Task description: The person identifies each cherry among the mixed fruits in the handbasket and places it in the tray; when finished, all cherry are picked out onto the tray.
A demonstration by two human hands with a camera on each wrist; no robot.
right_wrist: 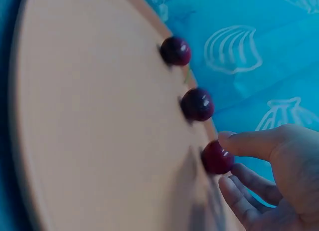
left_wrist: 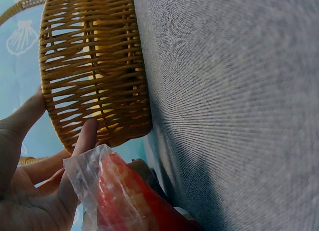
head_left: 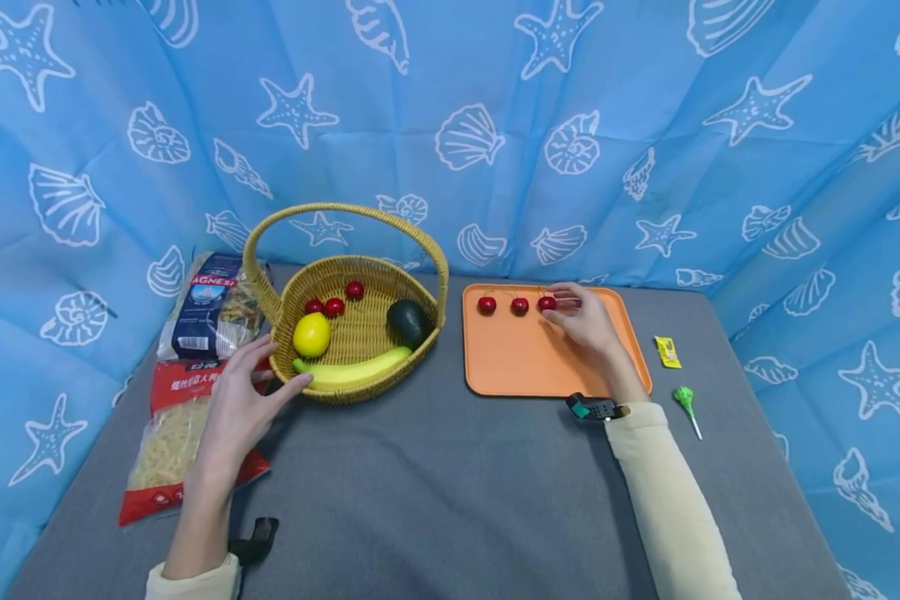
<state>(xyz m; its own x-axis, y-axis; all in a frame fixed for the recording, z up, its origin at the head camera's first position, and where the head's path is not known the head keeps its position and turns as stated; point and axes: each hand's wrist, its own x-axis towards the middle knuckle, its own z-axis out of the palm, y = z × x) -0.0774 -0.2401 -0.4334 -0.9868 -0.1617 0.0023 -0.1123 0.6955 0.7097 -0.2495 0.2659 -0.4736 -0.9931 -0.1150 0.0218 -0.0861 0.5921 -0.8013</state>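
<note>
A cherry [head_left: 547, 303], rightmost of three along the tray's [head_left: 510, 367] far edge, is apparently pinched by the right hand [head_left: 587, 321], while the wicker basket [head_left: 420, 350] is touched by the left hand's [head_left: 238, 406] spread fingers.

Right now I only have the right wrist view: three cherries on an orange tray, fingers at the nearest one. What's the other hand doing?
Observer: The left hand rests open against the rim of a wicker basket, left of the orange tray.
Operator: Anything in the basket?
Observer: Three more cherries, a lemon, a banana and an avocado.
Operator: Is the right hand gripping its cherry?
Observer: In the head view the right hand has its fingertips at the rightmost cherry; a firm pinch can't be confirmed.
</note>
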